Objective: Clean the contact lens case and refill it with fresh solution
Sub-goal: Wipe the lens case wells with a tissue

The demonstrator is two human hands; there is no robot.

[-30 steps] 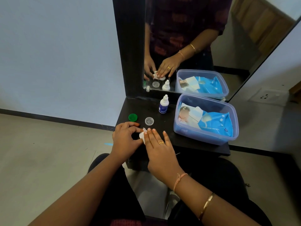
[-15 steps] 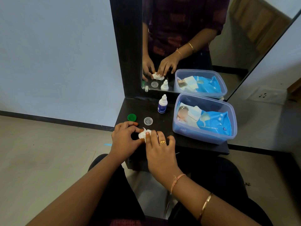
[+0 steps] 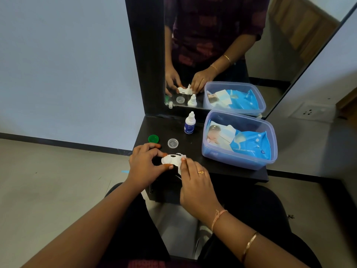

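The lens case (image 3: 168, 160) lies lengthwise, left to right: the left hand (image 3: 144, 165) curls round its left end, and the right hand (image 3: 197, 182) pinches a tissue (image 3: 179, 169) against its right end.

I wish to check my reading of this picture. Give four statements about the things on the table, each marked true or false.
1. The green cap lies on the table, left of the clear cap. True.
2. The solution bottle lies on its side. False: the solution bottle stands upright.
3. The left hand and the right hand hold the white lens case. True.
4. The blue wipes pack lies on the bare table. False: the blue wipes pack is inside the plastic box.
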